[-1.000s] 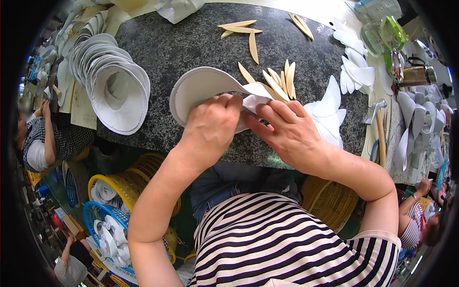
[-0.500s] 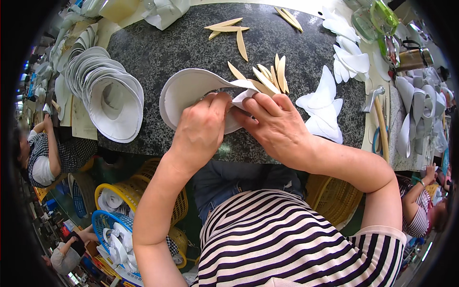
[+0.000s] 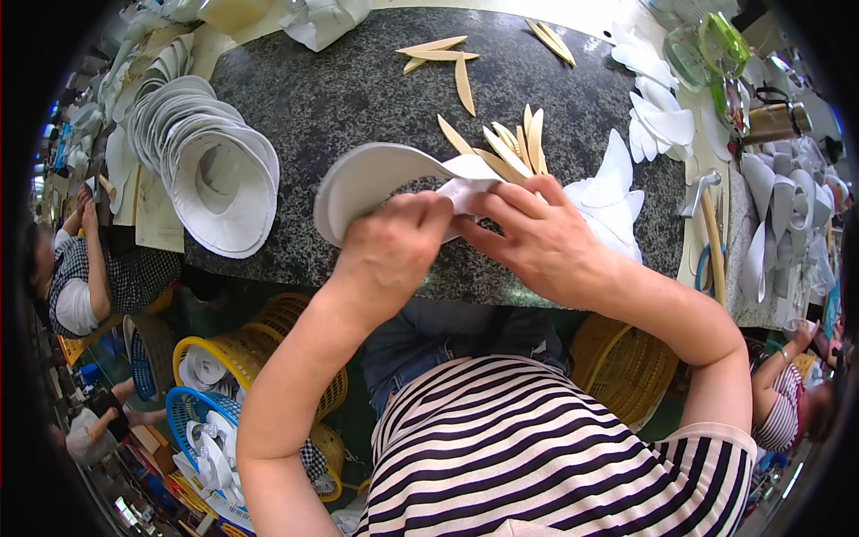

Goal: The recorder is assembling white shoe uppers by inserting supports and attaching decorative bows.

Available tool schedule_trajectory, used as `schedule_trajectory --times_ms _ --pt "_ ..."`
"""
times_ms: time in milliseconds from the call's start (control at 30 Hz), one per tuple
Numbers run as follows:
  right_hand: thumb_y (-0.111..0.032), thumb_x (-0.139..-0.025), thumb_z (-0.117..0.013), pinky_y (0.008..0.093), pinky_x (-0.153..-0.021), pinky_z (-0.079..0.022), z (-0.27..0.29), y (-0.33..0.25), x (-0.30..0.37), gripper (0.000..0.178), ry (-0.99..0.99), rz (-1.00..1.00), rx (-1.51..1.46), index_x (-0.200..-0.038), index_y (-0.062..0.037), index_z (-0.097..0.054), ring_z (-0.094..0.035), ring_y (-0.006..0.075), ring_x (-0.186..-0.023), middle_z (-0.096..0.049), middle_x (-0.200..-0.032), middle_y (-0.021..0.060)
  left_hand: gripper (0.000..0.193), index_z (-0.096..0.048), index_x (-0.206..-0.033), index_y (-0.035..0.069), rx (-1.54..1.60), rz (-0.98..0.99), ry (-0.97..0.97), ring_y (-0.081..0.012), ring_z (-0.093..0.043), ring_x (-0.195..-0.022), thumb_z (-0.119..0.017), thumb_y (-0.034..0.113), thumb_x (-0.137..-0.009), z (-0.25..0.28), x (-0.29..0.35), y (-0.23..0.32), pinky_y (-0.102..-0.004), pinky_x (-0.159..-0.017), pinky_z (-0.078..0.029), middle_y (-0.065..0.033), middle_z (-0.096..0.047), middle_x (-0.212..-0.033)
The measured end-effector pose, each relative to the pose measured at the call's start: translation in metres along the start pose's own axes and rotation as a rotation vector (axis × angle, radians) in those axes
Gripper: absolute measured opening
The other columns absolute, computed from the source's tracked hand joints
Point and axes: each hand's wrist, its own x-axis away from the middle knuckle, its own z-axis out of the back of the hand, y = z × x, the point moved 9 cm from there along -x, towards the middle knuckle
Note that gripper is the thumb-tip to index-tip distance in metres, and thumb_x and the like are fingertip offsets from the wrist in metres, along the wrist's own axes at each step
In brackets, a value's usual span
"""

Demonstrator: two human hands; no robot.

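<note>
White curved brim (image 3: 376,179) on granite table (image 3: 358,89), pinched by left hand (image 3: 394,251) and right hand (image 3: 537,242), both closed on its end. Tan strips (image 3: 514,148) just beside.

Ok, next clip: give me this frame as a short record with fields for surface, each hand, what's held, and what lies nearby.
surface: dark speckled stone table
left hand: fingers pinching the held piece
right hand: fingers pinching the same piece from the other side
held: curved white foam brim-shaped piece, lifted just over the table edge
beside left: stack of nested white brim pieces
ahead: tan leaf-shaped strips
beside right: pile of white cut pieces
below table: yellow wicker basket holding white pieces
</note>
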Motion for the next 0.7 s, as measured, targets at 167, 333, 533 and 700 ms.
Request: schedule_trajectory --times_ms 167,333,533,700 --pt "-0.014 -0.083 -0.062 0.0356 -0.088 -0.045 0.001 0.002 0.013 0.054 -0.028 -0.056 -0.024 -0.135 0.0002 -0.057 -0.058 0.0209 -0.108 -0.063 -0.123 0.0083 0.031 -0.064 -0.114 0.003 -0.306 -0.159 0.115 -0.0228 -0.068 -0.107 -0.065 0.01 -0.084 -0.016 0.017 0.022 -0.0338 -0.081 -0.059 -0.0092 -0.065 -0.117" --pt "-0.014 -0.08 -0.064 0.0341 -0.092 -0.046 -0.005 0.0 -0.003 0.058 0.034 -0.168 0.202 -0.135 0.0024 -0.057 -0.056 0.022 -0.111 -0.061 -0.123 0.009 0.029 -0.067 -0.11 -0.002 -0.359 -0.189 0.021 -0.0252 -0.068 -0.107 -0.062 0.012 -0.085 -0.019 0.013 0.025 -0.0336 -0.084 -0.058 -0.017 -0.068 -0.115" --pt "-0.016 -0.079 -0.066 0.0331 -0.096 -0.043 -0.011 0.002 -0.006 0.048 -0.048 -0.081 0.092 -0.124 0.001 -0.064 -0.05 0.0202 -0.118 -0.06 -0.118 0.0046 0.031 -0.069 -0.105 -0.007 -0.502 -0.251 0.049 -0.0318 -0.068 -0.106 -0.059 0.014 -0.086 -0.025 0.016 0.037 -0.0366 -0.086 -0.058 -0.0244 -0.069 -0.111" --pt "-0.014 -0.079 -0.065 0.0344 -0.1 -0.043 -0.007 0.008 -0.005 0.05 -0.023 -0.063 -0.015 -0.127 0.0017 -0.063 -0.051 0.0197 -0.118 -0.06 -0.123 0.0055 0.031 -0.069 -0.104 -0.009 -0.498 -0.278 0.057 -0.033 -0.068 -0.106 -0.058 0.013 -0.085 -0.025 0.015 0.038 -0.0366 -0.086 -0.058 -0.0254 -0.069 -0.111"
